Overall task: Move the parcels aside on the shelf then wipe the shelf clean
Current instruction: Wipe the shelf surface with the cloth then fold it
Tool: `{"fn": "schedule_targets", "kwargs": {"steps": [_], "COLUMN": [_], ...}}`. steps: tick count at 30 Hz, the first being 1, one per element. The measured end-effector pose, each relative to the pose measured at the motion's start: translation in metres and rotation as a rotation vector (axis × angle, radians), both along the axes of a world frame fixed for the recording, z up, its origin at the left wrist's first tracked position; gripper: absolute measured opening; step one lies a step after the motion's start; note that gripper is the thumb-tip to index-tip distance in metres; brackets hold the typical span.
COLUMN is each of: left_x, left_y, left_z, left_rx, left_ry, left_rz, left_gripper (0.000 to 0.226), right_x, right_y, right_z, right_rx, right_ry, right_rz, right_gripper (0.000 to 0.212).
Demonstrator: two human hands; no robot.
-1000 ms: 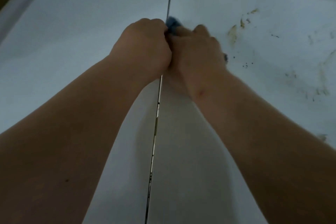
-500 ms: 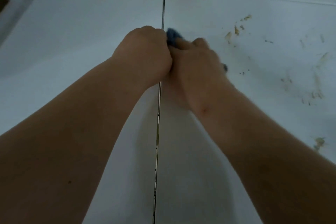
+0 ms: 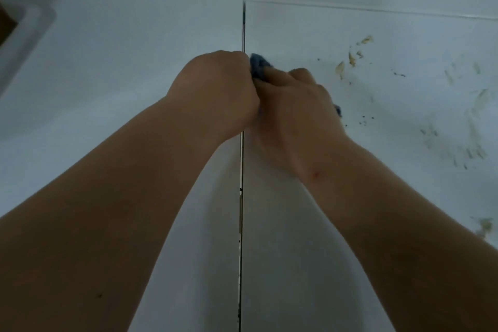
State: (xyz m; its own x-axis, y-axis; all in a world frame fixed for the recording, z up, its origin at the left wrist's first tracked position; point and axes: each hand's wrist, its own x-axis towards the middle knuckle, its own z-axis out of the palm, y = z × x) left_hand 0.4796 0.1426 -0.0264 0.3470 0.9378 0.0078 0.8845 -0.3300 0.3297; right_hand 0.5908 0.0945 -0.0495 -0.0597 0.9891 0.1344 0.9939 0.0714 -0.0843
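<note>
Both my hands are pressed together over a blue cloth (image 3: 258, 65) on the white shelf surface (image 3: 377, 197). My left hand (image 3: 215, 89) is curled into a fist around the cloth's left part. Fingers of my right hand (image 3: 293, 105) are bent over the cloth, most of which is hidden beneath them; a small blue bit also shows at the hand's right side. The cloth sits just right of a dark seam (image 3: 241, 197) that runs between two white panels. No parcels are in view.
Yellowish smears and dark specks (image 3: 350, 59) mark the panel to the right of my hands, with more stains (image 3: 474, 143) toward the right edge. A white raised rim (image 3: 24, 35) stands at the far left. The back edge line (image 3: 377, 9) runs across the top right.
My hands with the cloth have stayed together near the seam; the view has tilted so that they and the stains sit lower in the frame.
</note>
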Motion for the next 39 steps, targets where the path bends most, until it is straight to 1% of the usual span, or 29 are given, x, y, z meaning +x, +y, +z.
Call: {"fn": "schedule_targets", "kwargs": {"steps": [2, 4, 7, 9, 11, 12, 15, 16, 18, 20, 21, 23, 24, 27, 29, 31, 33, 36, 37, 38, 39], "left_x": [0.001, 0.003, 0.005, 0.005, 0.006, 0.007, 0.011, 0.011, 0.013, 0.020, 0.024, 0.032, 0.034, 0.037, 0.039, 0.040, 0.039, 0.041, 0.044, 0.046, 0.048], "left_y": [0.003, 0.006, 0.010, 0.013, 0.017, 0.020, 0.028, 0.031, 0.035, 0.037, 0.038, 0.041, 0.044, 0.046, 0.046, 0.048, 0.051, 0.054, 0.054, 0.054, 0.055], "left_z": [0.000, -0.001, -0.003, -0.004, -0.007, -0.008, -0.009, -0.009, -0.009, -0.010, -0.009, -0.009, -0.010, -0.010, -0.007, -0.005, -0.002, -0.003, -0.006, -0.007, -0.008], "left_rx": [-0.006, 0.013, 0.041, 0.049, 0.063, 0.058, 0.013, 0.011, 0.053, 0.087, 0.087, 0.063, 0.058, 0.068, 0.073, 0.060, 0.064, 0.086, 0.088, 0.098, 0.103], "left_ry": [0.002, 0.016, 0.027, 0.026, 0.017, 0.017, 0.087, 0.108, 0.122, 0.113, 0.104, 0.093, 0.085, 0.062, 0.114, 0.208, 0.211, 0.222, 0.235, 0.242, 0.237], "left_rz": [0.009, -0.002, -0.011, -0.003, -0.011, -0.019, 0.006, 0.026, 0.027, 0.035, 0.036, 0.030, 0.036, 0.057, 0.030, 0.013, 0.042, 0.077, 0.073, 0.075, 0.086], "left_gripper": [0.029, 0.027, 0.029, 0.030, 0.030, 0.028, 0.011, 0.011, 0.017, 0.021, 0.025, 0.030, 0.032, 0.026, 0.018, 0.020, 0.022, 0.022, 0.024, 0.026, 0.026], "right_x": [0.002, 0.013, 0.036, 0.045, 0.039, 0.031, 0.014, 0.016, 0.030, 0.051, 0.062, 0.080, 0.084, 0.074, 0.053, 0.040, 0.042, 0.047, 0.047, 0.048, 0.051], "right_y": [0.014, 0.036, 0.062, 0.067, 0.063, 0.060, 0.055, 0.060, 0.080, 0.099, 0.107, 0.113, 0.111, 0.095, 0.085, 0.087, 0.108, 0.142, 0.148, 0.154, 0.160], "right_z": [0.000, 0.002, 0.010, 0.014, 0.014, 0.011, -0.003, -0.003, 0.001, 0.007, 0.010, 0.013, 0.014, 0.012, 0.006, 0.003, 0.004, 0.008, 0.011, 0.012, 0.013], "right_rx": [0.003, -0.048, -0.156, -0.187, -0.178, -0.152, -0.038, -0.016, -0.043, -0.133, -0.167, -0.180, -0.184, -0.178, -0.122, -0.067, -0.089, -0.162, -0.186, -0.198, -0.199], "right_ry": [0.050, 0.029, -0.018, -0.027, -0.047, -0.054, -0.016, 0.009, 0.006, -0.020, -0.026, -0.038, -0.048, -0.053, -0.026, 0.003, 0.020, -0.012, -0.009, -0.011, -0.020], "right_rz": [0.064, 0.055, -0.091, -0.186, -0.203, -0.165, 0.065, 0.120, 0.163, 0.127, 0.090, 0.011, -0.024, -0.101, -0.002, 0.143, 0.219, 0.278, 0.278, 0.271, 0.268], "right_gripper": [0.036, 0.034, 0.037, 0.038, 0.039, 0.039, 0.031, 0.029, 0.030, 0.034, 0.033, 0.027, 0.028, 0.038, 0.037, 0.033, 0.030, 0.034, 0.029, 0.018, 0.012]}}
